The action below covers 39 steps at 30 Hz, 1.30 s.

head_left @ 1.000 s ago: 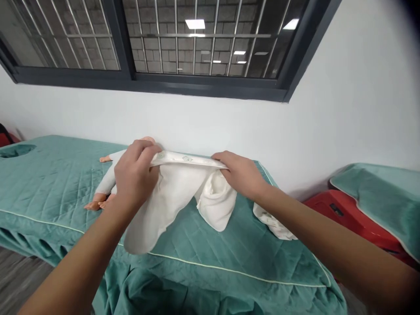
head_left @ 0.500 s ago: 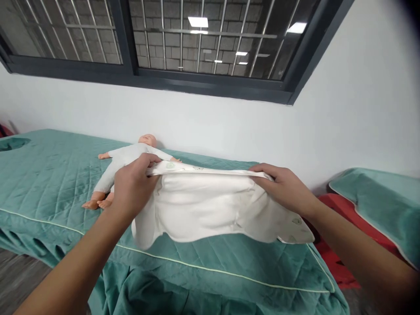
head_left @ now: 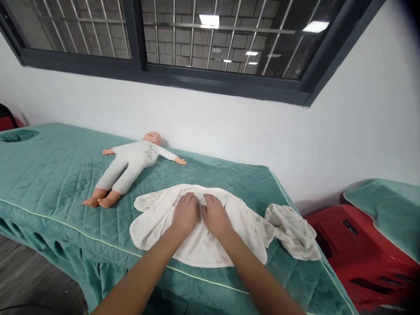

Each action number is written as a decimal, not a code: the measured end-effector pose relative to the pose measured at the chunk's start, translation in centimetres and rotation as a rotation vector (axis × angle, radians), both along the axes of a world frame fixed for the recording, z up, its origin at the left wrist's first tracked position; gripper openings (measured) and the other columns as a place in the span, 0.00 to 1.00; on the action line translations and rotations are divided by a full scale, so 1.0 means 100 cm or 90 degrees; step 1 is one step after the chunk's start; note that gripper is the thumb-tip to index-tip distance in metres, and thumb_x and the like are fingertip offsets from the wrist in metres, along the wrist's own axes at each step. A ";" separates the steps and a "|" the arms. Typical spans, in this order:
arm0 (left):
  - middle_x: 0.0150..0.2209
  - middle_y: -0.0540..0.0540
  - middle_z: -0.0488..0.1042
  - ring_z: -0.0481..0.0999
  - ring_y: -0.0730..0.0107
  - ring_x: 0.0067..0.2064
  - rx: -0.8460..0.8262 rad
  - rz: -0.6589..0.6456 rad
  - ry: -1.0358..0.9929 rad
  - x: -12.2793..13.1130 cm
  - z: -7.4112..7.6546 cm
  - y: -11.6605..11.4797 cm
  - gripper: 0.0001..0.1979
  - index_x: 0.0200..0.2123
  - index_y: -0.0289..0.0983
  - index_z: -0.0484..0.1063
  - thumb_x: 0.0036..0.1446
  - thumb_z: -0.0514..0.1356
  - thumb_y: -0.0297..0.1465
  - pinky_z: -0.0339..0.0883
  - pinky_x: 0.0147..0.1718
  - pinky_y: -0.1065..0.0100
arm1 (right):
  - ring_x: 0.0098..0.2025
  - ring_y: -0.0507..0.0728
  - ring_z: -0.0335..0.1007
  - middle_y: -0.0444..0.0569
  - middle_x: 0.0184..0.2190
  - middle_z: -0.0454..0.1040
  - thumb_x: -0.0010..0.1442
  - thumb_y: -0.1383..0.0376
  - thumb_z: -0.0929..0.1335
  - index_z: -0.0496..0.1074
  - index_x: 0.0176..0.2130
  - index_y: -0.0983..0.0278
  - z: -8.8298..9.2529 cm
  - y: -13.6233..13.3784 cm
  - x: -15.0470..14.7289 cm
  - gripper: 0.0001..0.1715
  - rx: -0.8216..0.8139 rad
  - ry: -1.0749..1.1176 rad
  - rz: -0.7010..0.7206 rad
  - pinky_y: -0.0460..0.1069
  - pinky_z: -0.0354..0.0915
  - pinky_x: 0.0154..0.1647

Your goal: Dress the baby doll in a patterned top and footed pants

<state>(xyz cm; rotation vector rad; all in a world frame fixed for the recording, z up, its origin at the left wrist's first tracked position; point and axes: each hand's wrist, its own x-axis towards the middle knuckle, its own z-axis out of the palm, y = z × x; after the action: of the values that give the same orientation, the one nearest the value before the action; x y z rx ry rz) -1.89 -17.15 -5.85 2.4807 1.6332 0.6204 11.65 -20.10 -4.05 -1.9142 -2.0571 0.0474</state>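
A white baby top (head_left: 243, 227) with small printed motifs lies spread on the green quilted bed cover (head_left: 210, 170), its edges uneven. My left hand (head_left: 187, 213) rests on the middle of the cloth, fingers stretched forward and laid on it. Close beside it, my right hand (head_left: 215, 214) also lies on the fabric, its thumb towards the left hand. Neither hand visibly grips the cloth. At the right edge of the top sits a crumpled printed cloth (head_left: 293, 234); whether the two are joined I cannot tell. A baby doll (head_left: 136, 157) in a white suit lies on its back further left.
A red plastic stool or chair (head_left: 348, 245) stands off the bed's right end, with a green cushion or cloth (head_left: 387, 210) over it. Behind the bed are a white wall (head_left: 210, 120) and a dark-framed, barred window (head_left: 223, 83). The bed cover has a hole (head_left: 18, 135) at far left.
The top, held up by its edge between both hands, is now down on the bed. My hands have come together and let go of that edge. The crumpled cloth has come into view.
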 end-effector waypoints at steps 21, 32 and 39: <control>0.66 0.35 0.58 0.62 0.51 0.63 -0.014 0.106 0.000 0.015 0.003 0.092 0.27 0.67 0.36 0.53 0.68 0.44 0.39 0.64 0.56 0.53 | 0.71 0.71 0.39 0.58 0.72 0.40 0.68 0.52 0.55 0.47 0.70 0.71 -0.019 0.073 0.035 0.40 0.011 0.002 -0.204 0.61 0.44 0.69; 0.68 0.37 0.56 0.56 0.51 0.67 -0.049 0.117 0.001 0.043 -0.011 0.153 0.30 0.68 0.35 0.52 0.68 0.39 0.42 0.58 0.62 0.50 | 0.72 0.69 0.34 0.58 0.73 0.38 0.69 0.51 0.54 0.46 0.70 0.70 -0.029 0.140 0.068 0.40 -0.037 -0.026 -0.152 0.60 0.41 0.71; 0.68 0.37 0.57 0.56 0.51 0.68 -0.090 0.103 0.026 0.044 -0.013 0.153 0.30 0.68 0.35 0.53 0.68 0.40 0.42 0.56 0.62 0.50 | 0.72 0.68 0.37 0.60 0.72 0.40 0.69 0.51 0.53 0.46 0.70 0.72 -0.032 0.140 0.070 0.40 -0.096 -0.021 -0.155 0.58 0.41 0.70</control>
<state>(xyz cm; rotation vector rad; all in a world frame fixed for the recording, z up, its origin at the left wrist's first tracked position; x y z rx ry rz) 2.49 -1.80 -7.17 2.2940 1.8367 0.4570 18.63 -6.13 -7.22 -2.2578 -1.8713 0.1171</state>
